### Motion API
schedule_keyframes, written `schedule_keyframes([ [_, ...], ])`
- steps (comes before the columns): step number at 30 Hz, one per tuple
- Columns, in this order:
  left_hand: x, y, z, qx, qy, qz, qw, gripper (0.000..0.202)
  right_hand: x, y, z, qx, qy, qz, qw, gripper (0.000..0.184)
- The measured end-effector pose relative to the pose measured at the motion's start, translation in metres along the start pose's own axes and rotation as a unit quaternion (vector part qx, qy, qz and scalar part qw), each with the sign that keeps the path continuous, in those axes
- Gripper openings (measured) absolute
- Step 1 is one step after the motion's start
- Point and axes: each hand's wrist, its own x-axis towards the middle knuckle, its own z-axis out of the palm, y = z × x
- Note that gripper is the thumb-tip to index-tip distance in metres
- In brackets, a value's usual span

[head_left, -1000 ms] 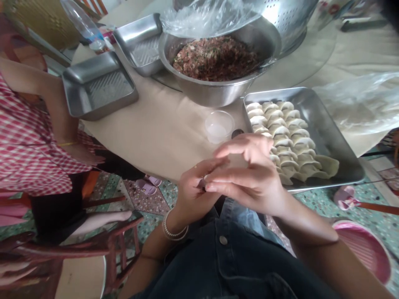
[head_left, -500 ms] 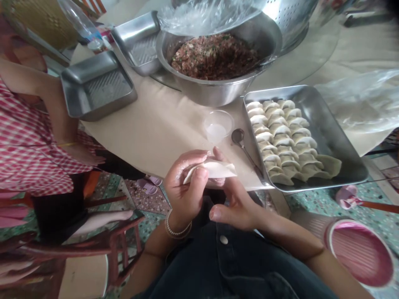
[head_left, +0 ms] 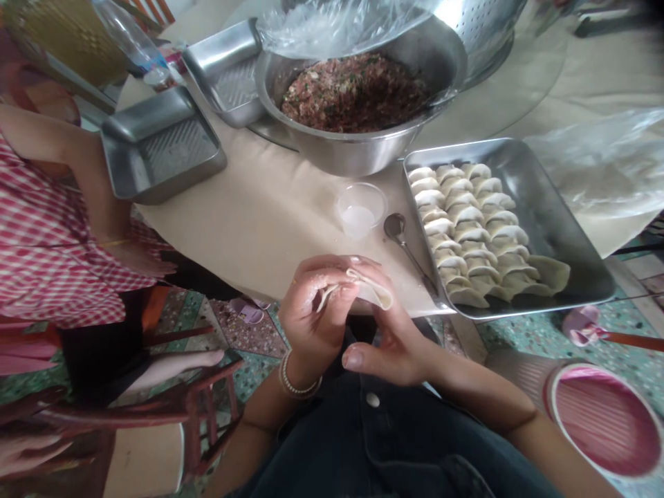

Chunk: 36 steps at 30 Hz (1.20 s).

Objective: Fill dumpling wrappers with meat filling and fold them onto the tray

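A folded dumpling wrapper is between my two hands, over the table's near edge. My left hand is closed on it, with the thumb pressing the near side of the fold. The wrapper's right end bulges in an open loop. My right hand curves its fingers around the far side and right end of the wrapper, while its thumb stands apart below. Parts of both hands' fingers are hidden behind the dough, and any filling inside is out of sight. Pleated dumplings lie in rows in a metal tray to the right.
A steel bowl of minced filling stands beyond my hands, partly under clear plastic. Nearer are a small clear cup and a spoon. Two metal trays sit left. Another person's arm is at the left.
The wrapper has turned and its right end now bulges in a loop. My left hand's fingers have curled farther over the top, and my right fingers have closed in around the dough.
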Motion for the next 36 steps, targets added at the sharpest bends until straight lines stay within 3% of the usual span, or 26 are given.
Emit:
schedule_keyframes([
  [2, -0.002, 0.001, 0.001, -0.018, 0.012, -0.017, 1.000, 0.006, 0.002, -0.001, -0.002, -0.013, 0.005, -0.010, 1.000, 0.077],
  [6, -0.007, 0.002, 0.003, -0.137, 0.027, -0.103, 0.985, 0.037, 0.004, -0.002, -0.003, -0.007, 0.004, -0.014, 1.000, 0.073],
  [9, -0.009, 0.000, 0.003, -0.212, -0.041, -0.197, 0.957, 0.038, 0.003, -0.002, -0.002, 0.003, 0.002, -0.010, 1.000, 0.072],
  [12, -0.008, -0.004, 0.001, -0.239, -0.082, -0.230, 0.940, 0.028, 0.000, -0.002, -0.001, 0.021, 0.002, 0.006, 1.000, 0.080],
  [17, -0.005, -0.008, 0.001, -0.171, -0.001, -0.184, 0.968, 0.020, -0.011, -0.003, 0.006, 0.036, -0.033, 0.088, 0.995, 0.102],
  [21, -0.005, -0.008, 0.006, -0.139, 0.008, -0.113, 0.984, 0.015, -0.016, -0.004, 0.011, 0.026, -0.053, 0.081, 0.995, 0.111],
  [24, -0.004, -0.006, 0.007, -0.063, -0.016, -0.045, 0.997, 0.014, -0.015, -0.002, 0.012, 0.035, -0.038, 0.062, 0.997, 0.103],
  [27, -0.004, -0.003, 0.005, -0.016, -0.045, -0.022, 0.999, 0.014, -0.014, -0.001, 0.011, 0.034, -0.005, 0.058, 0.998, 0.088],
  [32, -0.007, -0.001, 0.004, -0.004, -0.049, -0.049, 0.998, 0.012, -0.007, -0.006, 0.004, -0.028, 0.086, 0.043, 0.995, 0.062],
  [36, -0.015, 0.000, 0.008, -0.074, -0.011, -0.092, 0.993, 0.028, 0.003, -0.012, -0.003, -0.128, 0.143, -0.028, 0.981, 0.054],
])
